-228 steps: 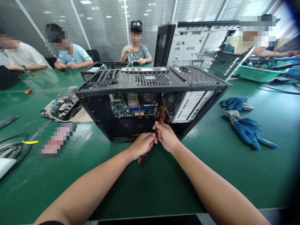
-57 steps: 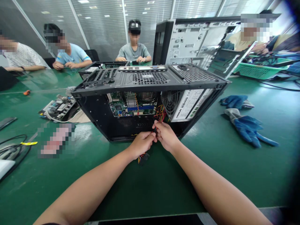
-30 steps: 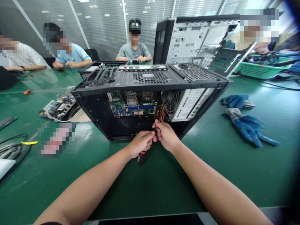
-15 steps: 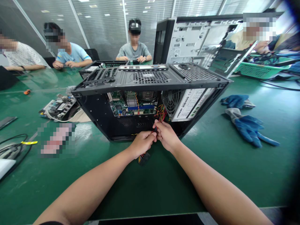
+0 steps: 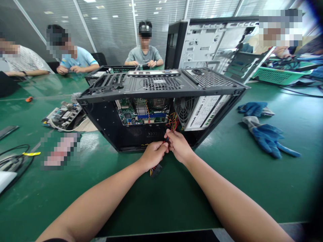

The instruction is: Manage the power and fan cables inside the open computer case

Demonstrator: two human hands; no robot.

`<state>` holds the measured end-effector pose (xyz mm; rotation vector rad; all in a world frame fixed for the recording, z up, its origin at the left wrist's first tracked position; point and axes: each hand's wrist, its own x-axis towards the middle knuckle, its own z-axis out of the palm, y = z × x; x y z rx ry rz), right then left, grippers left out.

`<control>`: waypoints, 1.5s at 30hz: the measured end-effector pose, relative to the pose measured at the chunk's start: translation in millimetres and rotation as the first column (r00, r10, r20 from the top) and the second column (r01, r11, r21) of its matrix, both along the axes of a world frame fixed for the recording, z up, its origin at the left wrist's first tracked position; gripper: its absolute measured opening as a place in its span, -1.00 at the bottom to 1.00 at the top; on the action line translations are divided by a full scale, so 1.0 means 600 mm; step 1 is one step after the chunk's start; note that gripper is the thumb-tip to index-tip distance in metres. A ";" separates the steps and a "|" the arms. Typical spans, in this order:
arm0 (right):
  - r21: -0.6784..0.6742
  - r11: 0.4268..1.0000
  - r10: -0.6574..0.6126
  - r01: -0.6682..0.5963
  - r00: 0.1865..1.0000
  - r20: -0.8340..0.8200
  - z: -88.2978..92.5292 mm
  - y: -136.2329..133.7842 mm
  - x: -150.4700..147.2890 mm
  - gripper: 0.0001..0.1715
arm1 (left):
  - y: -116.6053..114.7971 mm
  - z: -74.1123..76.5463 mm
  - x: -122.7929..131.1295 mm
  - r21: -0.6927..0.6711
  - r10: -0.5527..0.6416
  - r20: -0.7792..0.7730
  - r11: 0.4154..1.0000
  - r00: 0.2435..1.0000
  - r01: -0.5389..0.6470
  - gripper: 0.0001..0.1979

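Note:
An open black computer case (image 5: 161, 87) lies on its side on the green table (image 5: 227, 181). Inside it I see a green motherboard (image 5: 141, 112) and a power supply (image 5: 199, 112) with a fan. A bundle of red, yellow and black power cables (image 5: 173, 121) runs out of the case to my hands. My left hand (image 5: 152, 154) and my right hand (image 5: 178, 145) are both closed on this bundle, just in front of the case. A black connector (image 5: 156, 170) hangs below my left hand.
Blue work gloves (image 5: 264, 136) lie at the right. A loose circuit board (image 5: 64, 116) and black cables (image 5: 15, 158) lie at the left. A second open case (image 5: 209, 47) stands behind, with a green basket (image 5: 275, 77) beyond. Several people sit around the table.
My hands stay at the same spot on the cables, with only small finger shifts. The hanging connector swings slightly under my left hand.

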<state>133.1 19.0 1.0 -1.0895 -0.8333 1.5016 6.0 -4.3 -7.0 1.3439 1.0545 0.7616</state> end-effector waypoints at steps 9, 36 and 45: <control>-0.012 1.000 0.016 -0.016 1.000 0.004 0.005 -0.002 0.002 -0.57 | 0.003 0.006 -0.007 -0.139 -0.038 0.200 0.988 0.979 0.066 -0.66; -0.011 1.000 0.000 0.000 1.000 0.001 0.005 -0.001 0.000 -0.52 | 0.004 -0.007 -0.004 0.042 -0.004 -0.028 0.999 1.000 0.006 -0.65; -0.002 1.000 0.025 -0.025 1.000 -0.012 -0.001 0.000 0.003 -0.55 | 0.002 0.007 -0.005 -0.175 -0.017 0.221 0.983 0.975 0.057 -0.67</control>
